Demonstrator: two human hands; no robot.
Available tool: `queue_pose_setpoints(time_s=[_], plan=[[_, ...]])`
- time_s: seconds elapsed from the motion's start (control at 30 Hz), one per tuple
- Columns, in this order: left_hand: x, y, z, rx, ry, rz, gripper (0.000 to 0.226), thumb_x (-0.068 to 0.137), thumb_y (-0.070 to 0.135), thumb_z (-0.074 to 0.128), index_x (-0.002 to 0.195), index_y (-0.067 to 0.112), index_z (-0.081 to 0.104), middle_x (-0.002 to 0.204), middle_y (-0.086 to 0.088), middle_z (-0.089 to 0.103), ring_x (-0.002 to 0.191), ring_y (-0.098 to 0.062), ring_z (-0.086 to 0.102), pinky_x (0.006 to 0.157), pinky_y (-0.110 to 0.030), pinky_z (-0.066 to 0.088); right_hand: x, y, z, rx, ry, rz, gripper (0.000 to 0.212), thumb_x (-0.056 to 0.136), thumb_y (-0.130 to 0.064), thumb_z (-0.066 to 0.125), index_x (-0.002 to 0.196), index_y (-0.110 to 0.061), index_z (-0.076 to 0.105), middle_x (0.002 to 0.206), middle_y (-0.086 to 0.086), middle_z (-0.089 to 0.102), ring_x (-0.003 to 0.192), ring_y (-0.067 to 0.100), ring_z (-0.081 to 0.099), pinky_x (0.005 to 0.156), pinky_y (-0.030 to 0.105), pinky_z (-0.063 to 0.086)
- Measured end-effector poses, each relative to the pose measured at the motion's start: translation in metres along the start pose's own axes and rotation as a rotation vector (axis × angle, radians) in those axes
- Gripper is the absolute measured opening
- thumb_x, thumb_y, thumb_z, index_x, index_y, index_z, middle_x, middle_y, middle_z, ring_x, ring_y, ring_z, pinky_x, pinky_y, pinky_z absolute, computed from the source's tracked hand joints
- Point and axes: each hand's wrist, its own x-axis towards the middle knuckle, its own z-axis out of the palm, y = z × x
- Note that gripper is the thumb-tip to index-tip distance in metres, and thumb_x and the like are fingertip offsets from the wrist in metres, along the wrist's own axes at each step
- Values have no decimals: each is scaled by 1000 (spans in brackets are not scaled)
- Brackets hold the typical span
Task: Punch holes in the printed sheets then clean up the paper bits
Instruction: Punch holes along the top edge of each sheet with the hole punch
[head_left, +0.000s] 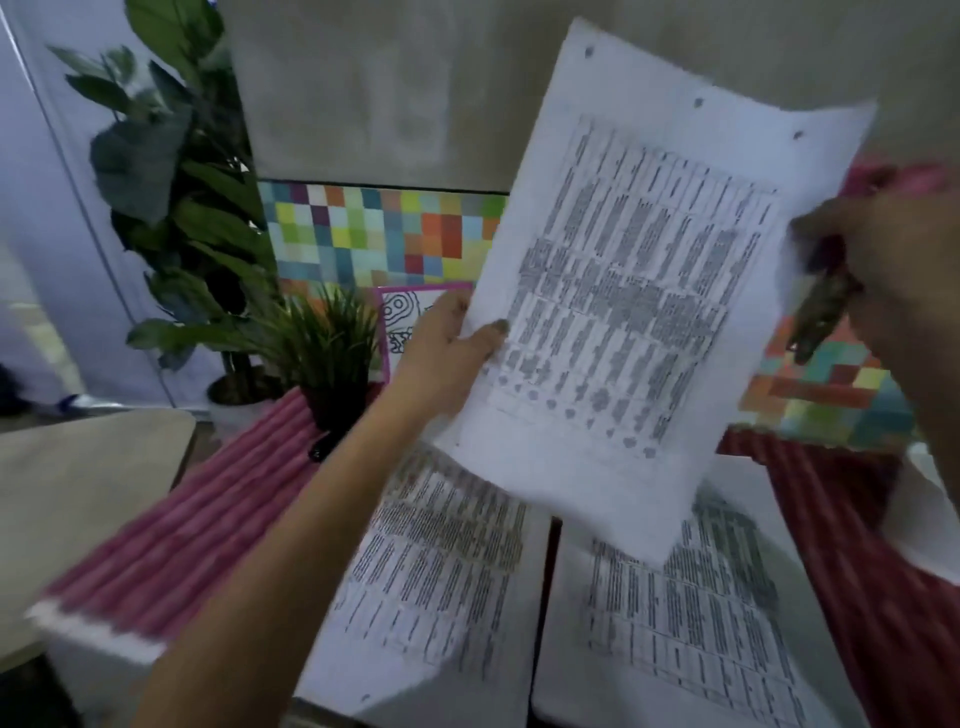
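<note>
Printed sheet (623, 312) pinched by left hand (447, 353); right hand (893, 260) grips a dark tool (823, 312).

Left arm extended, left hand (447, 358) pinches the printed sheet (623, 312) at its edge; raised right hand (893, 270) curls round a blurred dark tool (821, 312).

Held sheet (623, 291): thin white paper, matt, grey print, edges a bit wavy. Left flat sheet (441, 561) and right flat sheet (691, 613): same matt paper. Pink cover (171, 540): ribbed cloth, soft-looking, no sheen. Wall (363, 88): grey, matt, patchy like plaster. Chequered panel (374, 228): flat matt colour squares. Big plant (156, 156): smooth leaves, faint sheen. Dark tool (823, 312): too blurred to tell the material.
</note>
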Motion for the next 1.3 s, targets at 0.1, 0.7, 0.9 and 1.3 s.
queue_pose_setpoints(time_s=[0.1,0.7,0.9,1.3], plan=[[-19,-1,-53,86,9,-186,28,93,15,64,118,13,53,106,-1,69,85,-15,70,75,-32,57,-13,16,50,-96,-115,128,20,63,3,67,81,-6,65,69,8,61,45,15,53,43,22,44],[-111,-122,-103,734,-126,-316,31,81,0,64,96,26,67,85,5,72,78,-14,65,76,-30,49,-90,164,141,-664,-565,525,32,68,9,64,50,-5,42,54,10,48,49,23,48,51,27,39],[-114,-121,-102,888,-131,-265,17,77,0,62,74,17,61,69,-2,59,68,-17,58,63,-35,43,-91,161,141,-826,-599,425,23,75,-3,67,66,-6,47,71,8,55,68,26,58,64,35,51],[-106,-130,-86,874,-29,-250,24,91,12,57,67,16,55,64,-3,60,59,-19,56,57,-34,41,-108,135,128,-700,-738,525,19,83,-11,65,81,5,56,62,16,56,38,23,52,43,22,43]])
